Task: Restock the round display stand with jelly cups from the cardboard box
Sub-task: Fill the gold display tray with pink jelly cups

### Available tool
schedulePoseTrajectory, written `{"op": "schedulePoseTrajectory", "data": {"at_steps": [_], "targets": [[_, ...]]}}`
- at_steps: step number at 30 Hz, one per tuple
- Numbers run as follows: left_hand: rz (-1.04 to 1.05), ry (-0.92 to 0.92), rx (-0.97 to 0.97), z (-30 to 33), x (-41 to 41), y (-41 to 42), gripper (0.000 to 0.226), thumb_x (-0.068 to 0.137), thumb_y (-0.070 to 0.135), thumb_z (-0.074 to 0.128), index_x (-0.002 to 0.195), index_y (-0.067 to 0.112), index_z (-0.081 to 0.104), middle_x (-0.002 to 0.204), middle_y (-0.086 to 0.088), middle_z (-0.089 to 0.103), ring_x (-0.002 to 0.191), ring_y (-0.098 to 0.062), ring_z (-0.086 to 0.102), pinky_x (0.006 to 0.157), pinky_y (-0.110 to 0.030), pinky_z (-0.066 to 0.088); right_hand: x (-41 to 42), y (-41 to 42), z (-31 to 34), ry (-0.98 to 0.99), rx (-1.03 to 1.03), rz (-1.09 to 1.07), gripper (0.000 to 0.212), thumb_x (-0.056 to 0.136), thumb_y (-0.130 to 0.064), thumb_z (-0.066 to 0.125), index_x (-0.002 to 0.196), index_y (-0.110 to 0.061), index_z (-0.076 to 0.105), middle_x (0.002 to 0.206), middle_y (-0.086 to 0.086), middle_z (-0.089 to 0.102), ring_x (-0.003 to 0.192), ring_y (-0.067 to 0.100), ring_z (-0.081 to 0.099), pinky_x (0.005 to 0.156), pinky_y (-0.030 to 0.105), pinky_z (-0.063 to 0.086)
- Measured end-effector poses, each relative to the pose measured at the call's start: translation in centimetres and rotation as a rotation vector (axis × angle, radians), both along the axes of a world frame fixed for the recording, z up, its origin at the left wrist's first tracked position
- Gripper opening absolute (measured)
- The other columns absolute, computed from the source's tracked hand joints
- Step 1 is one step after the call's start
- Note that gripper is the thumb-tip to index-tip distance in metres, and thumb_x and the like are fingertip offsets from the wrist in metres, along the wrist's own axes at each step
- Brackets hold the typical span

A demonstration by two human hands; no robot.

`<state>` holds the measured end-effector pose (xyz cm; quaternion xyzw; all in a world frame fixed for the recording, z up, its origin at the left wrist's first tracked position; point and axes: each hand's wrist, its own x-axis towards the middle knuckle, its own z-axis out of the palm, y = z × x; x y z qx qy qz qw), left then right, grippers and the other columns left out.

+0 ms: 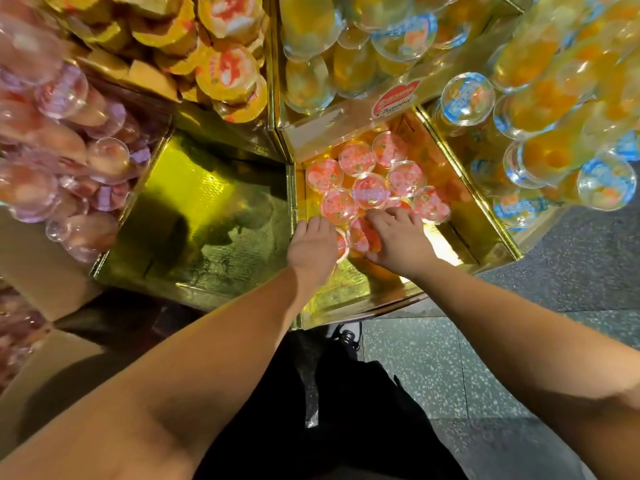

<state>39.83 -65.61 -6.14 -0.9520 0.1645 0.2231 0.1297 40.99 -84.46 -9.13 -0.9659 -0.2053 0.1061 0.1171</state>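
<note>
Several pink-lidded jelly cups lie in a gold compartment of the round display stand. Both my hands reach into this compartment. My left hand lies palm down over a cup at the compartment's left side, and its fingertips are hidden. My right hand rests on a pink cup, fingers spread over neighbouring cups. Whether either hand grips a cup is hidden. At the left edge stands the cardboard box, partly visible.
An empty gold compartment lies left of my hands. Pink and purple cups fill the far-left section, yellow-lidded cups the upper tier, blue-lidded orange cups the right. Speckled floor and my shoe are below.
</note>
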Motion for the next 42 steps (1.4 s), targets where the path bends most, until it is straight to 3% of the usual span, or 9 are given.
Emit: {"op": "schedulePoseTrajectory", "data": {"at_steps": [3,9,14,19,25,28,34,39,42], "targets": [[0.069,-0.036,-0.025,-0.6,0.1,-0.3,0.039,0.102,0.015,0.039,0.139,0.004,0.036,0.129,-0.009,0.044,0.118,-0.026,0.042,0.099,-0.033,0.03,-0.2,0.2,-0.5,-0.027,-0.019,-0.019,0.068,0.068,-0.048,0.081,0.121,-0.012,0.059,0.126,0.006,0.064,0.107,0.035,0.059,0.084,0.049,0.045],[-0.014,-0.115,0.035,-1.1,-0.4,0.1,0.041,0.086,0.045,0.068,0.113,0.017,0.055,0.104,0.0,0.057,0.094,-0.019,0.052,0.083,-0.032,0.038,-0.6,0.4,-1.5,-0.033,-0.031,-0.027,0.054,0.077,-0.046,0.075,0.117,-0.014,0.061,0.143,0.004,0.055,0.118,0.034,0.054,0.084,0.048,0.043],[-0.066,-0.113,0.062,-1.8,-0.3,0.8,0.06,0.094,0.059,0.048,0.124,0.008,0.049,0.124,-0.006,0.049,0.111,-0.024,0.046,0.097,-0.035,0.035,-1.0,0.3,-1.8,-0.043,-0.035,-0.033,0.06,0.077,-0.054,0.072,0.119,-0.013,0.06,0.143,0.008,0.053,0.121,0.036,0.052,0.087,0.049,0.043],[-0.065,-0.112,0.086,-1.3,-0.5,0.8,0.051,0.097,0.051,0.05,0.124,0.008,0.05,0.126,-0.008,0.05,0.116,-0.027,0.044,0.102,-0.037,0.033,-1.2,0.0,-1.8,-0.098,-0.038,-0.035,0.057,0.085,-0.06,0.05,0.12,-0.016,0.061,0.131,0.005,0.06,0.116,0.032,0.054,0.086,0.047,0.044],[-0.098,-0.052,0.158,0.2,-1.2,0.5,0.041,0.102,0.027,0.041,0.14,0.011,0.043,0.152,-0.018,0.034,0.139,-0.035,0.027,0.114,-0.045,0.021,-0.7,0.8,0.0,0.094,-0.08,-0.086,0.06,0.085,-0.049,0.069,0.134,-0.018,0.054,0.147,0.004,0.048,0.133,0.033,0.042,0.1,0.052,0.034],[-0.069,-0.037,0.0,2.6,-1.6,1.0,0.045,0.1,0.022,0.044,0.144,0.014,0.042,0.157,-0.014,0.027,0.141,-0.034,0.023,0.114,-0.045,0.019,-0.6,0.6,1.3,0.13,-0.112,-0.113,0.059,0.091,-0.05,0.062,0.139,-0.021,0.047,0.153,0.005,0.037,0.139,0.033,0.032,0.107,0.053,0.029],[0.393,-0.081,-0.614,9.7,-2.2,5.4,0.036,0.098,0.039,0.051,0.13,0.024,0.056,0.143,0.003,0.044,0.133,-0.019,0.032,0.108,-0.038,0.022,0.9,1.1,8.0,0.105,0.168,-0.241,0.038,0.094,-0.029,0.06,0.13,-0.014,0.057,0.128,0.009,0.055,0.117,0.029,0.054,0.093,0.042,0.045],[0.688,-0.237,-0.757,14.8,-2.0,13.5,0.026,0.093,0.027,0.064,0.117,0.016,0.065,0.127,-0.005,0.058,0.124,-0.027,0.044,0.103,-0.037,0.034,3.2,6.7,16.0,0.112,0.276,-0.171,0.027,0.099,-0.033,0.055,0.119,-0.016,0.062,0.11,-0.003,0.065,0.089,0.014,0.06,0.072,0.029,0.04],[0.815,-0.335,-0.788,17.3,-3.0,19.4,0.025,0.092,0.023,0.067,0.113,0.011,0.069,0.121,-0.012,0.063,0.118,-0.031,0.054,0.098,-0.034,0.036,4.3,12.6,20.3,0.073,0.269,-0.056,0.027,0.099,-0.036,0.052,0.118,-0.018,0.061,0.114,0.001,0.065,0.097,0.019,0.06,0.074,0.03,0.041]]}}
